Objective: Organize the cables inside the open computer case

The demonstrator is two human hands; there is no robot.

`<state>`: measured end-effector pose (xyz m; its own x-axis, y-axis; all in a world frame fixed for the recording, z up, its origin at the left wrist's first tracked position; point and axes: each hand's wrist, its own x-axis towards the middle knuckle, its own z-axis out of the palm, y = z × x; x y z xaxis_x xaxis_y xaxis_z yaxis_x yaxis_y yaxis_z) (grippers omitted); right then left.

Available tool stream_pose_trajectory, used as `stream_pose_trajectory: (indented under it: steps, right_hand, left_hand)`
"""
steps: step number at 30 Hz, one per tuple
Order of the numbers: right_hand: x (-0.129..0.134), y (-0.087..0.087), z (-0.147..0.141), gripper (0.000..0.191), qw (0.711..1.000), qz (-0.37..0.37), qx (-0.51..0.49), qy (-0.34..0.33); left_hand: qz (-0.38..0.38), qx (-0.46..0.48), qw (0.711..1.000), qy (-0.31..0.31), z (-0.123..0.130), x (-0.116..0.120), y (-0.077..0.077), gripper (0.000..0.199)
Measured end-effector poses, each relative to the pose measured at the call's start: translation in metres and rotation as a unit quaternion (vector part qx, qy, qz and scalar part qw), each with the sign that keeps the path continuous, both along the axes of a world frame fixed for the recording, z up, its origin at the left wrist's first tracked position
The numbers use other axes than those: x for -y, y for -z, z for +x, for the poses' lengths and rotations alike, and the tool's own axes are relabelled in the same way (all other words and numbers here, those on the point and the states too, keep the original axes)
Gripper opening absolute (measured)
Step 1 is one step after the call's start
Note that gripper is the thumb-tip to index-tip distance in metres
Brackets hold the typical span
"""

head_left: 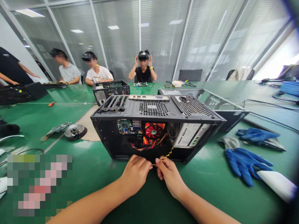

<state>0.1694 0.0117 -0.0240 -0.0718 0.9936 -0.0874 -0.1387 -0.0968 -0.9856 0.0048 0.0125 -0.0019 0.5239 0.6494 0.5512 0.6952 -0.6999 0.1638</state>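
A black computer case (pixel 109 115) lies in front of me with its side open. Inside it are a red-and-black cooling fan (pixel 154 132), a green circuit board (pixel 127 127) and a power supply with a white label (pixel 192 135). A twisted yellow-and-black cable (pixel 169 153) runs out of the case below the power supply. My right hand (pixel 171 175) pinches this cable between thumb and fingers. My left hand (pixel 136 172) is closed on the cable's near end, close to the right fingertips; the end itself is hidden. A bundle of coloured wires (pixel 146 147) hangs under the fan.
Blue work gloves (pixel 245 161) lie on the green table (pixel 224 199) at the right, beside a white object (pixel 277 183). A round metal part (pixel 75 132) sits at the left. Behind stand another black case (pixel 112 88) and a case panel (pixel 224 101). Several people are across the table.
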Motion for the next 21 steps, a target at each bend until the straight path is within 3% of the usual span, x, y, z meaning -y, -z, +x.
stream_pose_trajectory:
  steps: [5,21]
  right_hand:
    - [0.0002,0.0011,-0.0002,0.045,1.000,-0.005,0.008,0.004]
    - [-0.0003,0.0028,0.0000,0.041,1.000,-0.015,-0.014,-0.006]
  left_hand:
    - [0.059,-0.032,0.998,0.009,-0.0008,0.0007,-0.0041,0.027]
    - [0.015,-0.058,0.997,-0.040,0.0003,0.0026,-0.0028,0.027]
